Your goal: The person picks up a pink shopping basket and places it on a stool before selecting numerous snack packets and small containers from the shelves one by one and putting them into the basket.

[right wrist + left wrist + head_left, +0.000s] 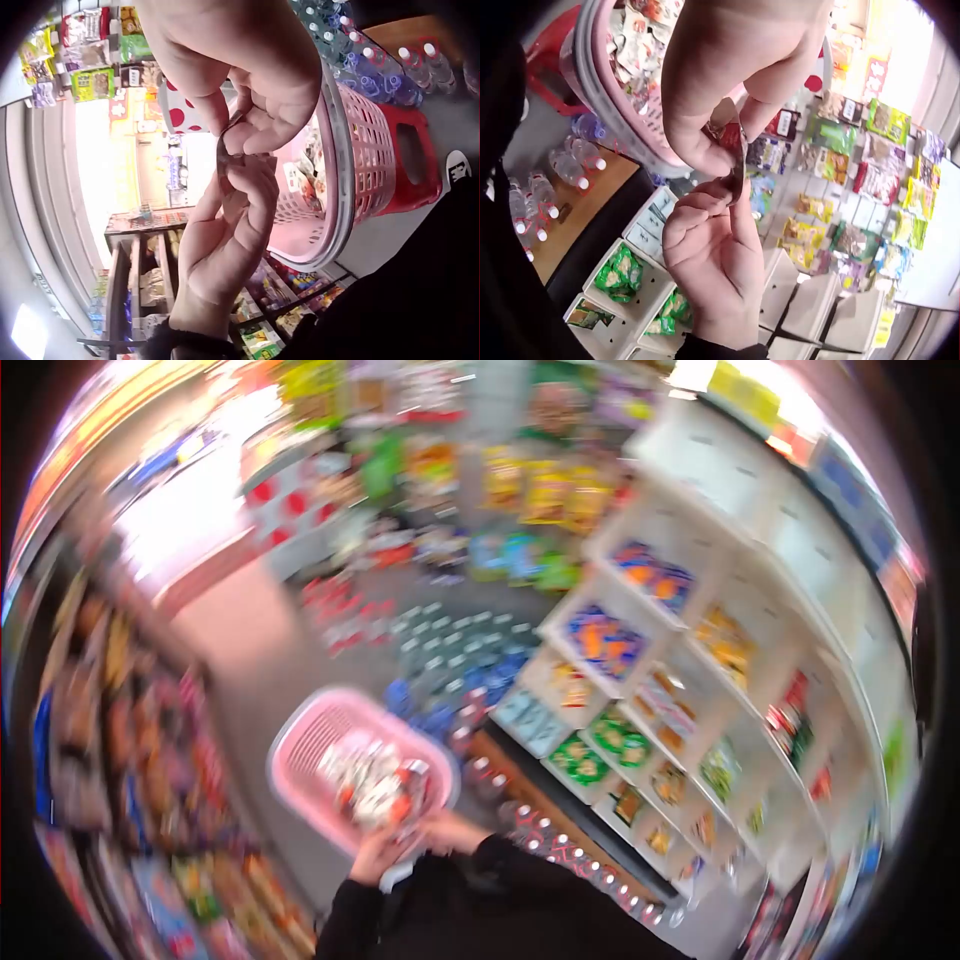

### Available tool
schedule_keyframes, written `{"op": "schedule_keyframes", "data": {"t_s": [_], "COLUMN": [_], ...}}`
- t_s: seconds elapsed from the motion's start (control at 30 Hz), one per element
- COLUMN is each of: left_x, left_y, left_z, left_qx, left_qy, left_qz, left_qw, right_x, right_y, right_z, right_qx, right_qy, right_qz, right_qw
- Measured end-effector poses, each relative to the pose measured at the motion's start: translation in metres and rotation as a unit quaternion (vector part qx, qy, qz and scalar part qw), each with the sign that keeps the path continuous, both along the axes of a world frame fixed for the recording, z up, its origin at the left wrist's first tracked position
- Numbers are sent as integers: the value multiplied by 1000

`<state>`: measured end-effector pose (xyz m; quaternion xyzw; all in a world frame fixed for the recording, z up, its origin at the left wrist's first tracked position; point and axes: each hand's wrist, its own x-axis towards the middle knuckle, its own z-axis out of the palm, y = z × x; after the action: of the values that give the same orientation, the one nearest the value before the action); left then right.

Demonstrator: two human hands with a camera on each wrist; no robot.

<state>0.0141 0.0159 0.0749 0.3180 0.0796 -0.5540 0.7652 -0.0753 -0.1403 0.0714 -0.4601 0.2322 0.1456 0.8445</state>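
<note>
Both hands pinch one small foil packet (735,144), reddish on one side, held on edge between them. My left hand (742,52) comes from the top of the left wrist view, its thumb and fingertips on the packet's upper end. From below, my right hand (714,251) grips the lower end with curled fingers. In the head view the left hand (373,854) and right hand (453,831) meet at the near rim of a pink plastic basket (300,745). A heap of small white and red packets (375,775) lies in that basket.
A red stool (411,161) stands beneath the basket. To the right are bottles (545,840) and white shelf bins (690,760) of bagged snacks. Packed shelves (140,740) line the left, and hanging snack bags (545,490) fill the far wall. The head view is blurred.
</note>
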Motion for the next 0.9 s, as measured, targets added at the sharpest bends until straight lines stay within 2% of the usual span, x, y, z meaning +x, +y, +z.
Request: {"op": "schedule_keyframes", "data": {"t_s": [0.03, 0.07, 0.1, 0.13, 0.17, 0.23, 0.3, 0.33, 0.37, 0.4, 0.43, 0.53, 0.57, 0.6, 0.63, 0.7, 0.73, 0.77, 0.8, 0.87, 0.9], "left_x": [15, 27, 37, 55, 70, 71, 94, 108, 109, 112, 115, 114, 107, 98, 87, 60, 43, 27, 11, -24, -53], "left_y": [13, 19, 22, 32, 30, 19, 32, 32, 34, 35, 31, -11, -29, -46, -64, -96, -113, -129, -141, -162, -172], "left_z": [-43, -63, -85, -106, -114, -60, -135, -149, -142, -144, -147, -158, -153, -147, -139, -122, -110, -97, -84, -53, -13], "left_qx": [26, 37, 57, 142, 192, 169, 254, 297, 254, 258, 249, 224, 215, 206, 197, 182, 174, 167, 162, 157, 155], "left_qy": [-1, -19, -205, -488, -725, -702, -661, -691, -559, -370, -160, -222, -248, -274, -299, -345, -367, -388, -408, -445, -461], "left_qz": [11, -5, -45, -178, -261, -315, -287, -367, -352, -313, -259, -262, -260, -256, -252, -238, -228, -216, -204, -180, -168], "left_qw": [1000, 999, 976, 843, 608, 616, 645, 547, 706, 836, 919, 912, 908, 904, 899, 889, 885, 880, 875, 863, 857], "right_x": [7, 14, 6, 3, -4, -29, -59, -78, -95, -115, -137, -199, -219, -242, -266, -312, -336, -360, -387, -434, -455], "right_y": [12, 16, 20, 11, 4, -2, -16, -25, -30, -38, -45, -65, -70, -76, -85, -94, -102, -113, -126, -138, -138], "right_z": [-56, -111, -63, -49, -39, -38, -49, -35, -38, -27, -7, 15, 14, 18, 35, 93, 105, 104, 109, 161, 204], "right_qx": [-120, -177, -163, -236, -198, -237, -282, -378, -370, -350, -327, -352, -355, -349, -344, -383, -410, -472, -556, -632, -649], "right_qy": [-19, -21, -117, -34, -2, 13, -43, -65, -27, -11, 2, 29, -15, -15, -16, 24, 30, 11, -17, -6, 46], "right_qz": [-1, 53, -63, 35, 45, -40, -83, -83, -122, -140, -158, -192, -248, -257, -265, -281, -292, -296, -300, -310, -311], "right_qw": [993, 982, 978, 971, 979, 971, 955, 920, 921, 926, 931, 916, 901, 901, 901, 880, 864, 831, 775, 711, 693]}}
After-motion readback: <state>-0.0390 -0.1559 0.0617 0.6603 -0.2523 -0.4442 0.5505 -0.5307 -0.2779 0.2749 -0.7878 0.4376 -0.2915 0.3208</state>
